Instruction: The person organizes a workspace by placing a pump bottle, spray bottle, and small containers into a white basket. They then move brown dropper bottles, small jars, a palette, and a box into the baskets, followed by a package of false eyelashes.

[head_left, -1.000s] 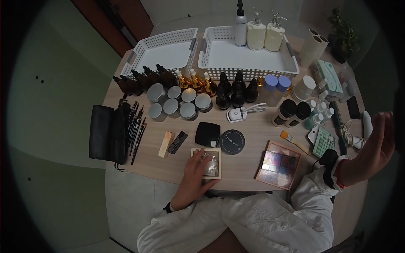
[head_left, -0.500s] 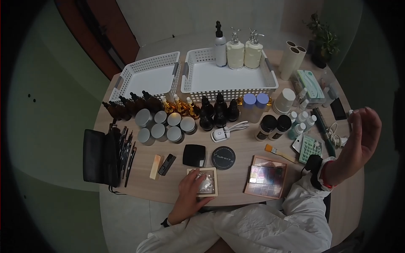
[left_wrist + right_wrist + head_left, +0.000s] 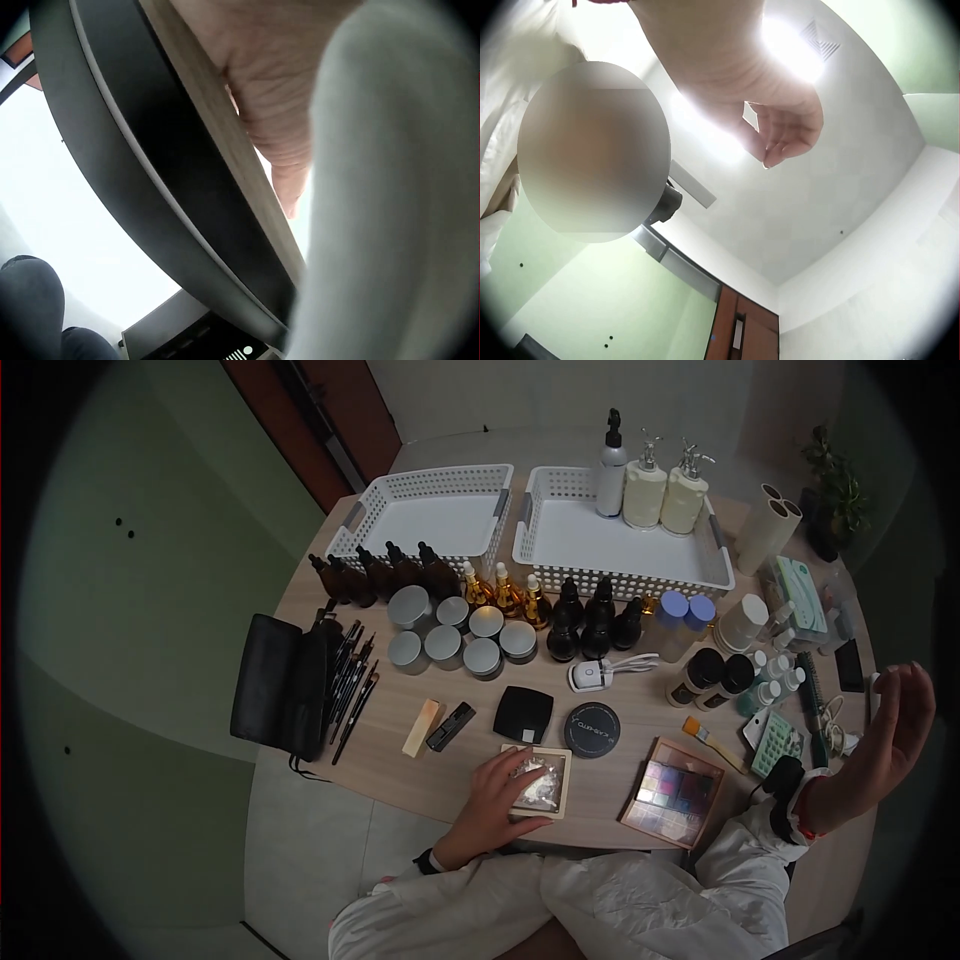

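My left hand [image 3: 496, 792] lies over a square cream-framed case [image 3: 563, 785] with a shiny, silvery top, at the table's near edge. Its fingers reach across the top and the thumb lies along the near side. In the left wrist view the same hand [image 3: 262, 82] shows beside the wooden table edge, partly covered by a pale sleeve. My right hand [image 3: 880, 750] is raised at the right side, loosely bent at the fingers and holding nothing; the right wrist view shows this hand [image 3: 772, 120] against the ceiling. A black compact [image 3: 524, 714] and a round black case [image 3: 592, 729] lie just beyond the square case.
An eyeshadow palette [image 3: 672, 792] lies to the right, near a flat orange-tipped brush [image 3: 715, 745]. Makeup brushes [image 3: 352, 685] spill from a black pouch [image 3: 280, 685] at left. Several grey-lidded jars [image 3: 445, 646] and dropper bottles stand before two white baskets [image 3: 625, 575].
The head view has swung about, shifting the whole table in the picture. My left hand stays on the square case, and my right hand stays raised at the right.
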{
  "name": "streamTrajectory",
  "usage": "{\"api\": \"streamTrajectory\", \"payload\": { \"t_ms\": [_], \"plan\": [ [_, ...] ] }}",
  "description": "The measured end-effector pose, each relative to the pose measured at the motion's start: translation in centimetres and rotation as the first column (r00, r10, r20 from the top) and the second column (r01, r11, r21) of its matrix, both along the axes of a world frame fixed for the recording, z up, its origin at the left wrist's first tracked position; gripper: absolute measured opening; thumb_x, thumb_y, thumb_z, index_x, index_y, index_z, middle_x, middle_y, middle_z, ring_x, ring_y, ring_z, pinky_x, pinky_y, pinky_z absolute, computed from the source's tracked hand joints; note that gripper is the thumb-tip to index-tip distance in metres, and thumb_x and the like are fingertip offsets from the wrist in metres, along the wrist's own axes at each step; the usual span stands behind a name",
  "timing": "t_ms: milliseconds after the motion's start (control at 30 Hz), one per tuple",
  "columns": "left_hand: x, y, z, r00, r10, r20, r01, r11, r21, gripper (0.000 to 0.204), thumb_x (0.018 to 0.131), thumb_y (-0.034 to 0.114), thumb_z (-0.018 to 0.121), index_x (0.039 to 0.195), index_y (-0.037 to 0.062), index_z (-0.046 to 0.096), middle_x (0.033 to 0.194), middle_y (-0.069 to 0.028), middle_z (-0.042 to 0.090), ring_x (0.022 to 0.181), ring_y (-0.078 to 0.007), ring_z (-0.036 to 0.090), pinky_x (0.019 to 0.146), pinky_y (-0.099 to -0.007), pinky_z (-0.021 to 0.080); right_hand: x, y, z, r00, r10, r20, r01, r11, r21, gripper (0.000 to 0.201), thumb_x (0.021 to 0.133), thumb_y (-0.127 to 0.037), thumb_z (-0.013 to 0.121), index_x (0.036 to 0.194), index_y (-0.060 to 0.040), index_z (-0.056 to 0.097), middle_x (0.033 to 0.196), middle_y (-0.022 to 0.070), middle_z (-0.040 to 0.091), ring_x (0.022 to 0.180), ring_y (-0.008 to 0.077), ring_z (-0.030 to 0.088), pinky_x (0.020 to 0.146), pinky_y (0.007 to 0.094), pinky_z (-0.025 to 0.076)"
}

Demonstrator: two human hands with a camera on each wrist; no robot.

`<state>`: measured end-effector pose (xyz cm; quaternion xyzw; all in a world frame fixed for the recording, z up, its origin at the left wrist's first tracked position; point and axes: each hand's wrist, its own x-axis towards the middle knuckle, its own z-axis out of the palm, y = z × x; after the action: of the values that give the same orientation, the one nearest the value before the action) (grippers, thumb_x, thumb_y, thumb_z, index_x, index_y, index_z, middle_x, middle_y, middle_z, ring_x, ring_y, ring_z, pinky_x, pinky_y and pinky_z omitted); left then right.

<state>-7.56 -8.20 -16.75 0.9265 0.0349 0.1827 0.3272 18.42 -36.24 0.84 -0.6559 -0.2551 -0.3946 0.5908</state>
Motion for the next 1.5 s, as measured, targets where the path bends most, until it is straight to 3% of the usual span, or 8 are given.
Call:
{"api": "streamTrajectory", "payload": {
  "t_ms": [600,767,967,1033,1167,1233,1500],
  "plan": [
    [0.0,0.1,0.0,1.000,-0.005,-0.029,0.005,1.000,-0.014,0.068,0.069,0.034,0.079,0.126,0.0099,0.053,0.136,-0.0119,0.042,0.128,-0.0314,0.037,0.103,-0.0443,0.028,0.3,-0.2,-0.1,1.000,0.021,0.015,-0.020,1.000,-0.018,0.024,0.090,0.001,0.056,0.114,0.0027,0.056,0.097,0.0090,0.061,0.086,0.0124,0.056,0.078,0.0233,0.044],
    [0.0,0.1,0.1,0.999,-0.021,-0.049,0.020,1.000,-0.012,0.068,0.068,0.034,0.080,0.125,0.0102,0.053,0.136,-0.0116,0.041,0.128,-0.0323,0.036,0.103,-0.0449,0.028,-0.5,1.3,0.3,0.999,0.041,0.006,-0.041,0.998,0.049,0.024,0.089,0.003,0.055,0.113,0.0028,0.055,0.094,0.0087,0.061,0.083,0.0122,0.055,0.076,0.0227,0.043],
    [0.1,0.0,0.5,0.997,-0.008,-0.078,0.007,1.000,-0.008,0.069,0.066,0.034,0.081,0.125,0.0104,0.052,0.135,-0.0121,0.042,0.127,-0.0338,0.036,0.103,-0.0467,0.028,-1.0,1.9,0.9,0.997,0.074,0.032,-0.075,0.997,0.033,0.023,0.087,0.003,0.057,0.110,0.0013,0.055,0.092,0.0082,0.061,0.081,0.0112,0.057,0.071,0.0223,0.045],
    [0.0,0.0,0.4,0.997,-0.002,-0.077,0.002,1.000,0.000,0.075,0.060,0.030,0.084,0.124,0.0099,0.050,0.135,-0.0149,0.041,0.127,-0.0366,0.035,0.104,-0.0484,0.027,-1.0,1.9,0.9,0.997,0.072,0.042,-0.074,0.996,0.042,0.024,0.087,0.003,0.057,0.110,0.0010,0.055,0.092,0.0082,0.061,0.082,0.0111,0.058,0.071,0.0221,0.045],
    [0.1,-0.1,0.5,0.998,-0.012,-0.064,0.011,1.000,-0.015,0.075,0.060,0.029,0.084,0.124,0.0102,0.050,0.135,-0.0149,0.041,0.127,-0.0365,0.035,0.104,-0.0481,0.027,-1.0,1.6,1.0,0.991,0.122,0.049,-0.124,0.992,0.033,0.024,0.086,0.004,0.058,0.110,0.0007,0.055,0.093,0.0083,0.061,0.082,0.0110,0.059,0.070,0.0219,0.046],
    [0.1,-0.1,0.5,0.999,-0.001,-0.042,0.000,1.000,-0.025,0.068,0.066,0.033,0.081,0.122,0.0095,0.052,0.134,-0.0142,0.042,0.126,-0.0347,0.037,0.102,-0.0475,0.028,-1.1,1.7,1.0,0.990,0.129,0.053,-0.131,0.991,0.026,0.024,0.086,0.004,0.058,0.110,0.0008,0.055,0.093,0.0083,0.061,0.082,0.0109,0.059,0.070,0.0218,0.046],
    [-0.1,-0.2,0.5,0.996,0.011,-0.088,-0.013,1.000,-0.024,0.071,0.064,0.029,0.083,0.123,0.0087,0.051,0.135,-0.0144,0.040,0.127,-0.0363,0.034,0.103,-0.0477,0.028,-1.3,2.1,1.5,0.992,0.120,0.039,-0.121,0.992,0.041,0.023,0.087,0.001,0.060,0.109,0.0006,0.055,0.090,0.0085,0.062,0.079,0.0107,0.059,0.070,0.0215,0.046]
  ]
}}
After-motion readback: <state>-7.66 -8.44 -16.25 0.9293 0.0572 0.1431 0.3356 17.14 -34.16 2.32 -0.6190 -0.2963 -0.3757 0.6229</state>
